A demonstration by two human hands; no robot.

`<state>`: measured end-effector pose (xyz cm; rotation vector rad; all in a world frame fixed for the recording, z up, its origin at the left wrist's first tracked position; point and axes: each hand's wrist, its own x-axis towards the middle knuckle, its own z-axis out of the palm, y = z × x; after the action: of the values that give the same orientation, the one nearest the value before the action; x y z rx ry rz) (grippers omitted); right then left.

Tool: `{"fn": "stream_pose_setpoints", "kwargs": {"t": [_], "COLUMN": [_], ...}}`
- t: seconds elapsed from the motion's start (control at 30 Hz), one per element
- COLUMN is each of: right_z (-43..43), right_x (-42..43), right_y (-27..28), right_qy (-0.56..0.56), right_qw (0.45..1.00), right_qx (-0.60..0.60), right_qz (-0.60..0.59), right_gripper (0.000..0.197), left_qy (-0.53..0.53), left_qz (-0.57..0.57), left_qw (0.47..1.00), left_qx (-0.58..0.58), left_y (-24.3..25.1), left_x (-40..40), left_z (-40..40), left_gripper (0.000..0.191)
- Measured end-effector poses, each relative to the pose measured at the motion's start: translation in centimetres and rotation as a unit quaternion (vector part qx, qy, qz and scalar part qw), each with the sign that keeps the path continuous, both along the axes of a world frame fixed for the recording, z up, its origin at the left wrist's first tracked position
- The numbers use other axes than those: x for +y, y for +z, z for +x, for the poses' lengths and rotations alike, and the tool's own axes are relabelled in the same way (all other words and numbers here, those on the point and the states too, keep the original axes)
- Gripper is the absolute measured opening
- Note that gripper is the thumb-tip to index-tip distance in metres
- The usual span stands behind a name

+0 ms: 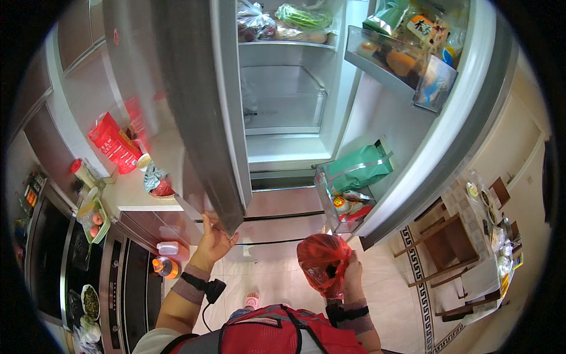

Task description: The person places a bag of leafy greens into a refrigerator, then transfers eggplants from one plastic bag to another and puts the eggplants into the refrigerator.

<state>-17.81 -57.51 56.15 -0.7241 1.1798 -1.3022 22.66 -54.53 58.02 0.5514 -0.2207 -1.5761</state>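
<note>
My left hand (217, 244) grips the lower corner of the left refrigerator door (188, 101), its fingers spread around the edge. In my right hand (353, 275) is a red plastic bag (323, 263), gathered at its side; a dark shape shows through the film, but the contents are unclear. Before me the refrigerator stands open. A clear drawer (283, 110) sits low inside it. Vegetables in clear bags (305, 17) lie on the shelf above. The right door (468, 119) carries an upper bin (380, 55) of packages and a lower bin (325, 199) with a green pouch (358, 170).
On the left, a counter (132, 201) holds a red package (116, 144). An orange-capped bottle (166, 268) and a plastic jug (172, 250) stand on the floor. A dining table (471, 199) with wooden chairs (442, 248) is at the right.
</note>
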Motion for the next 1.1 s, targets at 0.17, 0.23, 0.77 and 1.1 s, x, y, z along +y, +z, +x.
{"fn": "stream_pose_setpoints", "kwargs": {"t": [0.17,0.23,0.77,1.1], "right_z": [2.2,4.0,10.5,12.7], "right_x": [-0.1,0.0,-2.9,-4.2], "right_y": [-0.2,1.2,12.6,16.5], "right_qy": [0.084,0.076,0.324,0.353], "right_qw": [0.996,0.997,0.931,0.912], "right_qx": [0.014,-0.014,-0.129,-0.098], "right_qz": [0.015,0.014,-0.108,-0.184], "right_gripper": [0.027,0.023,0.029,0.028], "left_qy": [-0.012,0.031,0.275,-0.160], "left_qz": [0.003,0.011,-0.081,0.041], "left_qw": [1.000,0.998,0.956,0.980], "left_qx": [-0.028,-0.055,0.061,-0.109], "left_y": [-0.7,-0.7,-0.3,-5.2], "left_x": [5.4,7.5,16.0,7.2], "left_z": [2.8,3.4,9.3,-1.2], "left_gripper": [0.060,0.056,0.051,0.061]}}
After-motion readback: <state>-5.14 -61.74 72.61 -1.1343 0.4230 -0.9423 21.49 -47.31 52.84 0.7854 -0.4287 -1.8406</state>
